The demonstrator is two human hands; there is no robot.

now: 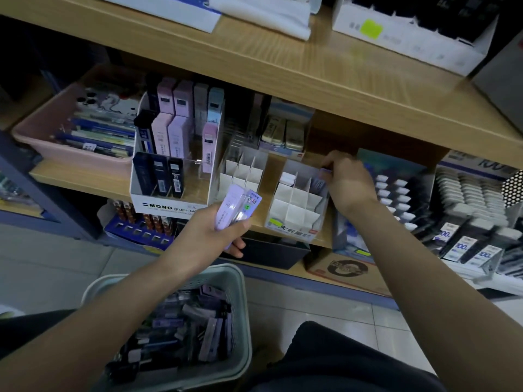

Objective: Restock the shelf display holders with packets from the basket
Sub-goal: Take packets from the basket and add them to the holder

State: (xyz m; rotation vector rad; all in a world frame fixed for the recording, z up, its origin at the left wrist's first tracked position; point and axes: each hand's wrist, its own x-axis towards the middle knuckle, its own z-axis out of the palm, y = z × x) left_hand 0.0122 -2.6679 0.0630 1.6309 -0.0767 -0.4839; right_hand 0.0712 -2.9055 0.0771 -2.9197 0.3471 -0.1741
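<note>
The basket (pixel 239 281) sits nearest, heaped with packets beyond counting. Above it, the left hand (pixel 209 232) has its grip closed round what look like two lilac packets (pixel 236 206), a ready reserve. Further in, the right hand (pixel 348 179) pinches one purple packet (pixel 325 171) over the divided holder (pixel 294 206) at the front edge of the shelf (pixel 70 176).

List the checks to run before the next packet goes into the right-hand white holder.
1. Right hand pinches a small purple packet at the back right slot of the white divided cardboard holder: ok.
2. That packet seated in its slot: cannot tell, motion blur.
3. Left hand grips spare pale purple packets: ok.
4. Free slots in this holder: ok, front compartments show bare.
5. Neighbouring white divided holder on the left filled: not ok, its slots look empty.
6. Pale green plastic basket holds more packets: ok.
</note>
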